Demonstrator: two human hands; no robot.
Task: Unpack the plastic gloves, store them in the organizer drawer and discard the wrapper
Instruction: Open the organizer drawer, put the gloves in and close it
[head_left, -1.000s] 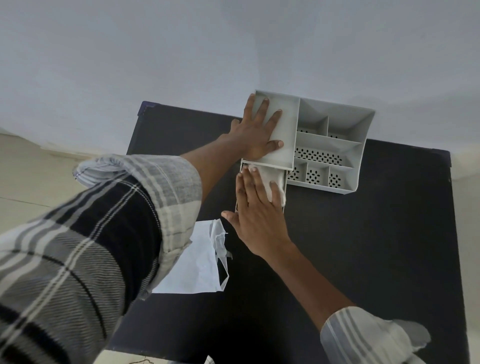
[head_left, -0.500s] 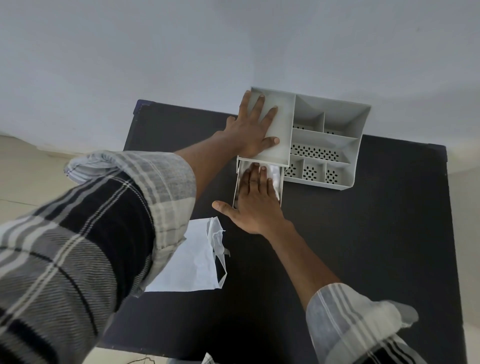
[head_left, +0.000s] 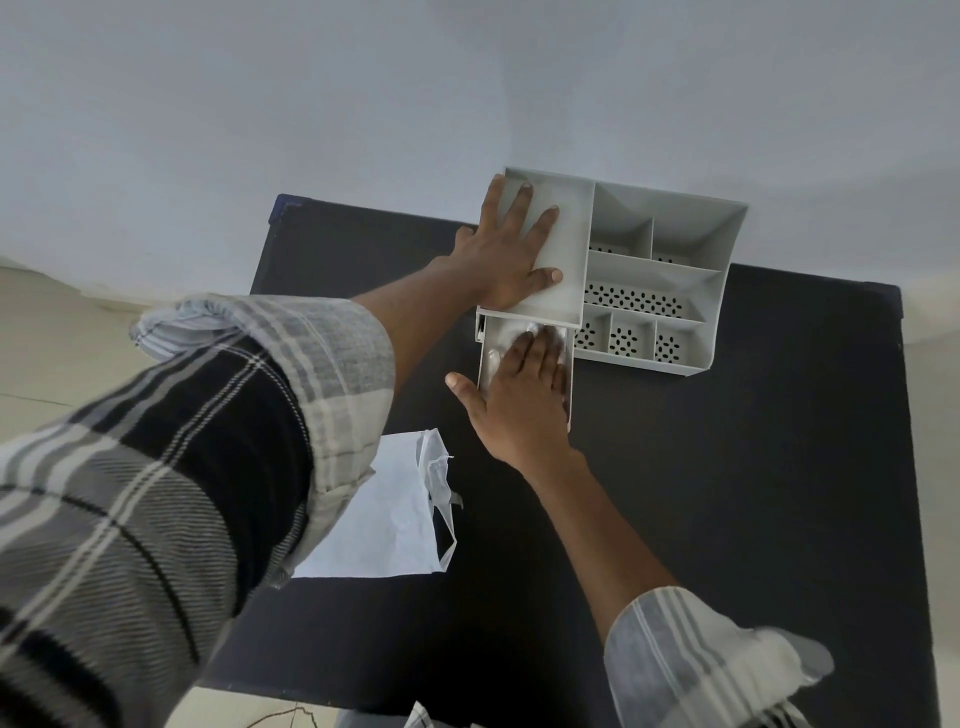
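A grey plastic organizer (head_left: 691, 270) with several compartments stands at the far side of the black table (head_left: 727, 493). Its drawer (head_left: 571, 384) is pulled out toward me at the organizer's left end. My left hand (head_left: 511, 254) lies flat with spread fingers on the organizer's flat top, above the drawer. My right hand (head_left: 524, 395) presses flat down into the drawer on the clear plastic gloves (head_left: 511, 332), which show only past my fingertips. The torn white wrapper (head_left: 387, 519) lies on the table, near me and to the left of my right forearm.
A pale wall rises just behind the table and the organizer. Beige floor shows to the left of the table. My checked left sleeve covers the lower left of the view.
My right hand has slid a little deeper into the drawer, pressing the gloves down. My left hand has stayed flat on the organizer's top. The wrapper has not moved.
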